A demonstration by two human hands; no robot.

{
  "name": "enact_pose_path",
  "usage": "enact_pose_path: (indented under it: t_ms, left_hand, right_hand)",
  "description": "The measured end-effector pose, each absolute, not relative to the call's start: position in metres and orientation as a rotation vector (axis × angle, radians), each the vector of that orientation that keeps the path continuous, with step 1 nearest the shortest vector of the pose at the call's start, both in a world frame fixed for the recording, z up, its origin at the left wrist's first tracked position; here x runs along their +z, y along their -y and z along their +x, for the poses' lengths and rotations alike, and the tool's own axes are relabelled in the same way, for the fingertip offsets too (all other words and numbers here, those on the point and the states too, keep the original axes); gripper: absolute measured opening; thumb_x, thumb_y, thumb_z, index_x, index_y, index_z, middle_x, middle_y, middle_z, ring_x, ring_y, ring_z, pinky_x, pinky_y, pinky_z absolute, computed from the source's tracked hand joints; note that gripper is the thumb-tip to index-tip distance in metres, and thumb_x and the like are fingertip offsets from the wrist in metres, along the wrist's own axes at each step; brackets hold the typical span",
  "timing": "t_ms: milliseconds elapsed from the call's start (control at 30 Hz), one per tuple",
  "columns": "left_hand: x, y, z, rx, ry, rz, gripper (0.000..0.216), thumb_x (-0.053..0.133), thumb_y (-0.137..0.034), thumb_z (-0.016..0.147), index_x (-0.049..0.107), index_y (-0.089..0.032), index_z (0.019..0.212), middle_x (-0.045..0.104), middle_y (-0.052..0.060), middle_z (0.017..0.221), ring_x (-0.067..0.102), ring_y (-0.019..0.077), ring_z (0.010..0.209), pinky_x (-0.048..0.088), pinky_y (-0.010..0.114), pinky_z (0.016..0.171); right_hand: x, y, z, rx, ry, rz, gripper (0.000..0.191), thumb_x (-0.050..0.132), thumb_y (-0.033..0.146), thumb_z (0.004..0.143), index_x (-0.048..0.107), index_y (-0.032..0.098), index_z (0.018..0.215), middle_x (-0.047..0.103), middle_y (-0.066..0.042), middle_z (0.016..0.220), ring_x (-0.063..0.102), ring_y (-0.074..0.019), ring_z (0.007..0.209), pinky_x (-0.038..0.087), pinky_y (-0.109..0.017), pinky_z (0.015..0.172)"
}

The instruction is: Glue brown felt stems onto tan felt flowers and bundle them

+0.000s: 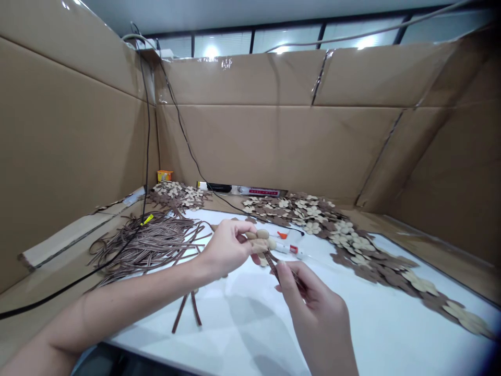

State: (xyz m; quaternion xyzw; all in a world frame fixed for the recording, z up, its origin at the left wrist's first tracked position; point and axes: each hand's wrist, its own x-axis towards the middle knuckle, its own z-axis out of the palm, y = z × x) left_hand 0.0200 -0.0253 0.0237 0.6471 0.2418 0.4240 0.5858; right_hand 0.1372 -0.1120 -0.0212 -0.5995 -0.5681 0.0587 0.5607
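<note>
My left hand (230, 245) pinches a beige flower cutout (261, 243) above the white board (250, 324). Brown cords (272, 262) run from the flower down to my right hand (311, 295), whose thumb and fingers are closed on them. How the cords meet the flower is partly hidden by the fingers. Just behind the hands lie a tube with a red band (293, 249) and a small orange piece (282, 235). Two short brown strips (195, 309) lie under my left forearm.
Brown cords are heaped at the left (152, 243), with a yellow tag (147, 220) on them. Beige and brown flower cutouts (348, 235) spread along the back and right. A black cable (129, 243) crosses the left side. Cardboard walls (242, 136) surround the board.
</note>
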Motion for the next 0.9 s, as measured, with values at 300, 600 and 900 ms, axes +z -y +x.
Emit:
enact_pose_path:
  t_ms: [300, 600, 900]
  left_hand:
    - [0.027, 0.028, 0.019, 0.994, -0.604, 1.487, 0.034, 0.079, -0.034, 0.053, 0.055, -0.011, 0.059, 0.058, 0.000, 0.058, 0.058, 0.0112, 0.047, 0.042, 0.020, 0.048]
    - [0.022, 0.015, 0.016, 1.064, -0.624, 1.619, 0.033, 0.075, -0.038, 0.061, 0.055, -0.012, 0.062, 0.058, 0.000, 0.062, 0.057, 0.0097, 0.047, 0.041, 0.019, 0.045]
    - [0.025, 0.030, 0.017, 0.992, -0.605, 1.640, 0.036, 0.073, -0.041, 0.064, 0.050, -0.014, 0.059, 0.051, -0.004, 0.055, 0.048, 0.0053, 0.037, 0.034, 0.015, 0.033]
  right_hand:
    - [-0.021, 0.114, 0.143, 0.126, 1.312, -1.399, 0.032, 0.049, 0.045, 0.084, 0.059, 0.021, 0.065, 0.058, 0.003, 0.058, 0.052, -0.0109, 0.053, 0.039, -0.018, 0.048]
    - [-0.018, 0.119, 0.157, 0.084, 1.165, -1.523, 0.035, 0.050, 0.052, 0.081, 0.061, 0.022, 0.067, 0.054, 0.001, 0.054, 0.051, -0.0142, 0.053, 0.042, -0.024, 0.056]
    - [-0.019, 0.112, 0.153, -0.105, 1.105, -1.358, 0.030, 0.055, 0.049, 0.078, 0.054, 0.024, 0.095, 0.056, -0.005, 0.098, 0.054, -0.0240, 0.097, 0.041, -0.041, 0.085]
